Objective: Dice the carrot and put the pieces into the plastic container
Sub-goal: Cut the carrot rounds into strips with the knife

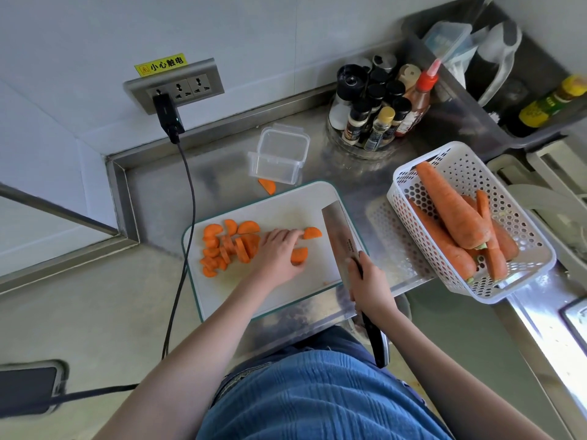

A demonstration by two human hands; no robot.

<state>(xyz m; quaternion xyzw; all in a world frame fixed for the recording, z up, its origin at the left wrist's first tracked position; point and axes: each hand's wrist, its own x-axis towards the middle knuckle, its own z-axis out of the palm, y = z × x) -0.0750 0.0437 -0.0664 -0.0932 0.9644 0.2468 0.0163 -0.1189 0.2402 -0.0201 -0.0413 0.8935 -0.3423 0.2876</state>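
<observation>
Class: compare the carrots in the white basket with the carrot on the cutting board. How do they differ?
The carrots in the basket are whole, long and tapered; the carrot pieces on the cutting board are short half-moon slices. The basket carrots lie untouched; the left hand rests on the board pieces. Both are orange.

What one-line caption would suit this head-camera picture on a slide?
Left hand gathers half-moon carrot slices on the cutting board; right hand grips the cleaver; plastic container waits empty.
</observation>
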